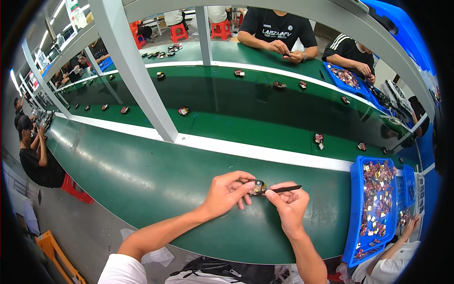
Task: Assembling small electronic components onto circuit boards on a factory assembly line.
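Note:
My left hand is closed around the edge of a small black-rimmed electronic part, its inside showing light and yellowish bits. In my right hand I grip a slim black pen-like tool, pinched between thumb and fingers. The tool's near end meets the part's right side, while its other end points right. Both hands are above the green worktable. What the tool's tip touches is partly hidden by my fingers.
A blue tray full of small reddish parts stands right of my hands. Beyond a white rail, a green conveyor belt carries several similar parts. A grey post rises at left. Co-workers sit across the belt, at far left and lower right.

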`<state>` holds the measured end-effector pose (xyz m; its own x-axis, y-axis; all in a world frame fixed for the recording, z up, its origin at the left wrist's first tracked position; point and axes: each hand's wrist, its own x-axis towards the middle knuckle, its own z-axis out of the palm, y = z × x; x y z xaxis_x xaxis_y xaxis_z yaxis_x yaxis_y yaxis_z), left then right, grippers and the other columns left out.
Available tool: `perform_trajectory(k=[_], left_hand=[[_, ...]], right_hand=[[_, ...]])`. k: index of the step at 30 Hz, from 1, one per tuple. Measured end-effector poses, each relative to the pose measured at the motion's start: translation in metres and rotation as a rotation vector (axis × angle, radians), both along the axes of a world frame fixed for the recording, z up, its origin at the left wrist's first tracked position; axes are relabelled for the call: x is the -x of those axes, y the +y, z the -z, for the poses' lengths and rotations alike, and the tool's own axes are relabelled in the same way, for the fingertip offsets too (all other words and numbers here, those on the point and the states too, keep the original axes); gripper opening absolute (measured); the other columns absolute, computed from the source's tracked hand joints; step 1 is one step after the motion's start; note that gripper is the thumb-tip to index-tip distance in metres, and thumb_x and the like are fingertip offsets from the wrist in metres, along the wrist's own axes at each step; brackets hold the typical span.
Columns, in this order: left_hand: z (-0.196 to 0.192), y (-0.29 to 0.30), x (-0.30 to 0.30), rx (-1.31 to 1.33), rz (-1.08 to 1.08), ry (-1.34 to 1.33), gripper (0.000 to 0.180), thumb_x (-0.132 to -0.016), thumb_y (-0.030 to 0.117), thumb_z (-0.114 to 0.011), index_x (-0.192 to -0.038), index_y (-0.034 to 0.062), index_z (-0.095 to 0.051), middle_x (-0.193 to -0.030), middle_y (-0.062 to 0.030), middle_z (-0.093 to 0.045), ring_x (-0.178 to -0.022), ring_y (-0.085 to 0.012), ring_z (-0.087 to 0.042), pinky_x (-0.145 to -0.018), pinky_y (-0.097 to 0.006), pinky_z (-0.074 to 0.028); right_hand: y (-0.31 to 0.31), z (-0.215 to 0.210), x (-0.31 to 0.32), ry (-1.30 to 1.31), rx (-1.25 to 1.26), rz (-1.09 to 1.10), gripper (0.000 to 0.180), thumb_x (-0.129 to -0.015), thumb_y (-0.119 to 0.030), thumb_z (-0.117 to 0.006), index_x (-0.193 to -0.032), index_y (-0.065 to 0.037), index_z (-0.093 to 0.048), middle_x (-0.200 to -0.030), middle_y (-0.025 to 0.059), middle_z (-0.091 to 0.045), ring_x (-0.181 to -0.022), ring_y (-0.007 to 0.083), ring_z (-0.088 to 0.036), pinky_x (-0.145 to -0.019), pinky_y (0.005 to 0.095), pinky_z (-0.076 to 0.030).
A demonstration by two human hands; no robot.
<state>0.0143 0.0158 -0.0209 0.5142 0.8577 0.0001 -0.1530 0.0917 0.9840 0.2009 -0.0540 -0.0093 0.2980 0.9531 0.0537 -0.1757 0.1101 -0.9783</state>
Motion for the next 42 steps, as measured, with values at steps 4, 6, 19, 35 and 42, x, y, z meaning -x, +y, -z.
perform_trajectory(k=[4,6,19,35,42], left_hand=[[0.001,0.003,0.001,0.065,0.036,-0.025,0.025,-0.101,0.006,-0.061,-0.120,-0.0106,-0.060,-0.101,-0.0182,-0.068,-0.070,-0.0207,-0.072,-0.050,-0.026,-0.058],[0.001,0.004,0.001,0.075,0.036,-0.057,0.026,-0.102,0.007,-0.061,-0.120,-0.0108,-0.060,-0.101,-0.0188,-0.068,-0.070,-0.0209,-0.073,-0.050,-0.026,-0.058],[-0.002,0.005,0.005,0.103,0.084,-0.086,0.027,-0.102,0.007,-0.061,-0.121,-0.0118,-0.060,-0.097,-0.0190,-0.068,-0.071,-0.0212,-0.073,-0.050,-0.027,-0.059],[-0.004,0.003,0.006,0.066,0.050,-0.113,0.025,-0.101,0.003,-0.060,-0.121,-0.0115,-0.060,-0.093,-0.0186,-0.070,-0.071,-0.0212,-0.073,-0.051,-0.027,-0.060],[-0.005,0.001,0.005,0.027,0.027,-0.089,0.026,-0.101,0.004,-0.060,-0.122,-0.0110,-0.060,-0.092,-0.0188,-0.072,-0.071,-0.0210,-0.073,-0.052,-0.028,-0.060]], right_hand=[[0.000,0.005,-0.001,-0.028,-0.021,-0.002,0.012,-0.086,0.007,-0.076,-0.095,0.006,-0.069,-0.080,0.0043,-0.069,-0.061,0.0009,-0.054,-0.051,0.0165,-0.037],[0.000,0.006,0.000,-0.112,-0.062,0.009,0.011,-0.085,0.006,-0.077,-0.094,0.004,-0.070,-0.077,0.0014,-0.067,-0.055,-0.0016,-0.046,-0.048,0.0165,-0.030],[-0.002,0.010,0.004,-0.497,-0.345,0.115,0.011,-0.079,0.001,-0.083,-0.086,-0.002,-0.075,-0.066,-0.0022,-0.068,-0.044,-0.0005,-0.038,-0.044,0.0198,-0.026],[-0.003,0.008,0.005,-0.470,-0.290,0.109,0.010,-0.080,-0.001,-0.084,-0.086,-0.001,-0.076,-0.063,-0.0018,-0.068,-0.044,-0.0011,-0.040,-0.043,0.0199,-0.025],[-0.004,0.010,0.010,-0.412,-0.241,0.160,0.010,-0.080,0.000,-0.084,-0.086,-0.002,-0.076,-0.061,-0.0030,-0.065,-0.044,-0.0004,-0.039,-0.044,0.0203,-0.026]])
